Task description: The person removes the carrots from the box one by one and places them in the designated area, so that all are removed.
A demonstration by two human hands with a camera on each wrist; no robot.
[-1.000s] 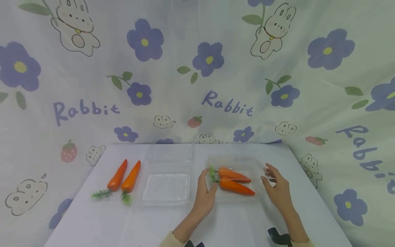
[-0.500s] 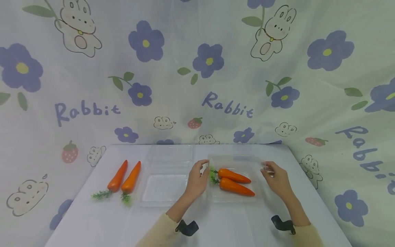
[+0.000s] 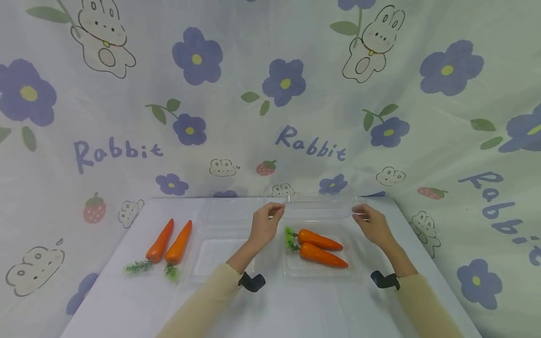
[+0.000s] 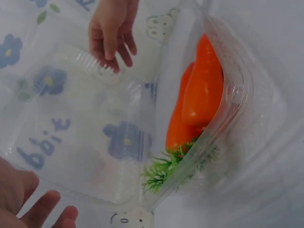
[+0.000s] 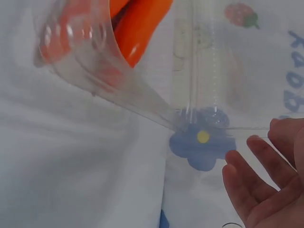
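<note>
A clear plastic clamshell container [image 3: 321, 274] lies on the table with two orange carrots [image 3: 323, 256] with green tops inside. Its see-through lid [image 3: 321, 209] stands raised at the back, hinged to the base. At the lid's left edge, my left hand [image 3: 265, 227] pinches the rim between thumb and fingers. My right hand [image 3: 374, 227] holds the opposite edge; in the right wrist view its thumb and forefinger meet at the lid's rim while the other fingers stay loose. The left wrist view shows the carrots [image 4: 202, 90] in the tilted-looking base, apart from both hands.
Left of the container, a second clear clamshell container [image 3: 226, 258] lies open beside my left forearm. Two more carrots [image 3: 179, 244] rest on the table's left side. A patterned cloth [image 3: 236, 94] hangs behind the white table [image 3: 313, 310].
The lid has swung up and back from over the carrots. My left hand shifted left off the container's side to the lid's edge, then both hands moved away from me with it.
</note>
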